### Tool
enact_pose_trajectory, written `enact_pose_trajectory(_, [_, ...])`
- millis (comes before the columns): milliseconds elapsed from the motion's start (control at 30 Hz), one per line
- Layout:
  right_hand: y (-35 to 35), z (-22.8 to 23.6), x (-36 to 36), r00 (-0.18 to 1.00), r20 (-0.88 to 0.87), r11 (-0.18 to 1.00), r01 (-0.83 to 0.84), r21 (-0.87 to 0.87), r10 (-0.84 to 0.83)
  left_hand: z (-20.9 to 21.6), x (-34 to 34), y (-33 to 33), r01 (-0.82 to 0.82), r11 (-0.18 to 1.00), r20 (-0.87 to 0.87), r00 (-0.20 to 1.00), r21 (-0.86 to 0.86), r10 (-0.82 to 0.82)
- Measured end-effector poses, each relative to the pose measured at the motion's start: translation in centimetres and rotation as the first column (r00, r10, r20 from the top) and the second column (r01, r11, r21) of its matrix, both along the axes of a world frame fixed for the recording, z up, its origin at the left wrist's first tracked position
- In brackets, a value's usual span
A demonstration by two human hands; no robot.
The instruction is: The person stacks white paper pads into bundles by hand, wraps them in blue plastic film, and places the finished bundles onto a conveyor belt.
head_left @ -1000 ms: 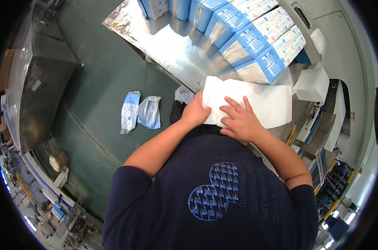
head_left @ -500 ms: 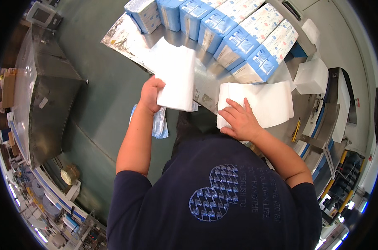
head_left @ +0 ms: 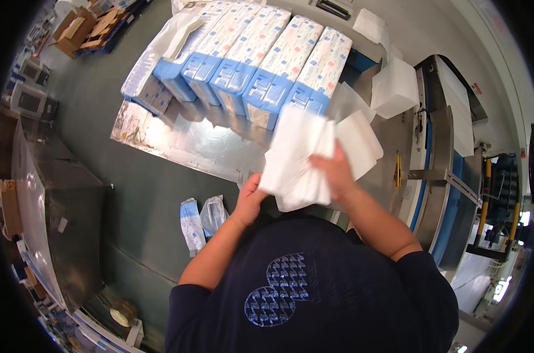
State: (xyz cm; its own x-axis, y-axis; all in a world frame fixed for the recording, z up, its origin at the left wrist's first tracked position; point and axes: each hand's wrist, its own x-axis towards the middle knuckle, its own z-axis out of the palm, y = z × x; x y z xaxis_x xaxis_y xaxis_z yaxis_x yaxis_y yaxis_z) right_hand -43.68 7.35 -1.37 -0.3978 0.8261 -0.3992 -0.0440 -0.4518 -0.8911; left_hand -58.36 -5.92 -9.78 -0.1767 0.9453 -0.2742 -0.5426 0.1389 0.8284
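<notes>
A stack of folded white paper tissues (head_left: 293, 150) is held up at the table's near edge, its layers slightly fanned and blurred. My left hand (head_left: 250, 201) pinches its lower left edge, thumb on top. From the right, my right hand (head_left: 336, 173) is closed on the same stack, its thumb pressed across the upper face; the other fingers are mostly hidden. More white tissues (head_left: 361, 144) lie just beyond my right hand, partly covered by it and the stack. Behind stands a row of several blue-and-white printed tissue packs (head_left: 267, 79).
The packs rest on a shiny metal table (head_left: 190, 147). On its right are a white block of tissues (head_left: 394, 88), yellow-handled tools (head_left: 398, 169) and a conveyor machine (head_left: 452, 194). Plastic wrappers (head_left: 193, 226) lie on the floor to my left, past which stands a metal cabinet (head_left: 61, 200).
My left hand has brought its tissue stack rightward to my right hand. The right hand has left the tissues on the table and grips that stack. The whole view has shifted.
</notes>
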Motion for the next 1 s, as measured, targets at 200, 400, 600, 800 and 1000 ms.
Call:
enact_pose_trajectory(200, [15.3,2.2,3.7,0.876,0.361,0.933,0.223,0.283,-0.319,1.5,1.1,1.7,-0.116,0.905,-0.101,0.992,-0.409,0.081])
enact_pose_trajectory(400, [19.4,-9.5,17.0,0.45,0.891,0.95,-0.244,0.192,-0.065,1.2,3.2,2.2,0.136,0.945,-0.1,0.98,-0.298,-0.173])
enact_pose_trajectory(600, [17.1,-12.5,17.8,0.732,0.68,0.997,-0.078,0.012,0.049,2.2,4.0,3.3,0.036,0.912,-0.094,0.992,-0.41,-0.082])
enact_pose_trajectory(800, [12.9,-4.2,15.1,0.63,0.567,0.838,-0.291,-0.462,0.531,2.0,1.3,4.6,0.062,0.77,-0.064,0.989,-0.635,-0.133])
enact_pose_trajectory(1000, [9.2,-9.5,14.9,0.797,0.497,0.938,-0.262,-0.227,0.343,2.7,1.7,6.8,0.109,0.837,-0.146,0.965,-0.536,-0.219])
